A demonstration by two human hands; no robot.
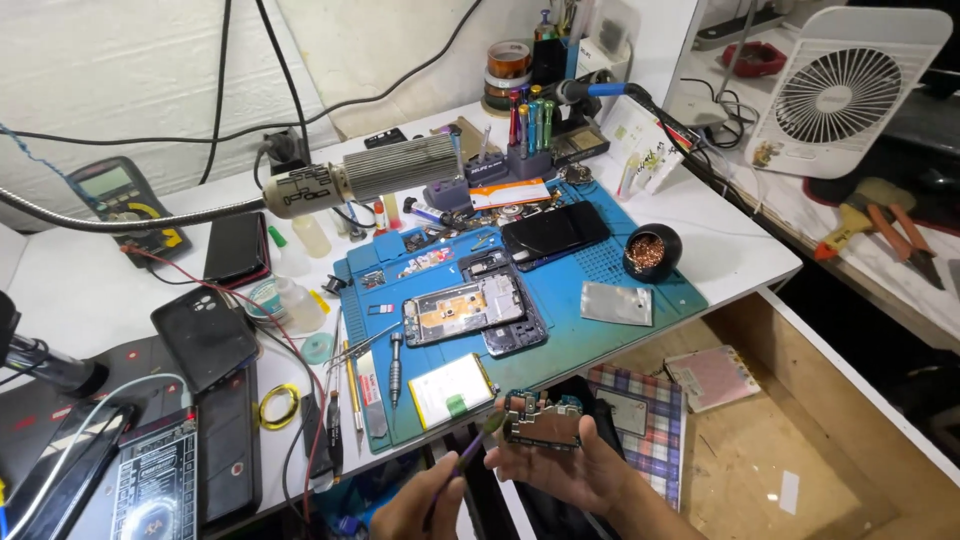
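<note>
The right hand point(560, 470) grips a circuit board point(542, 420); the left hand point(420, 510) grips a brush point(465, 462). Held off the counter point(720, 250), the board could slip and drop.

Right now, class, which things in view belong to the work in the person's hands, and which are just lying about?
In hand:
- green phone circuit board, held in the right hand
- thin purple-handled brush, in the left hand

Lying about:
- opened phone frame on the blue work mat
- white desk fan
- yellow tape ring
- grey multimeter

White bench point(720, 250) w/ blue mat point(600, 330), multimeter point(125, 200), black phone point(237, 247).
</note>
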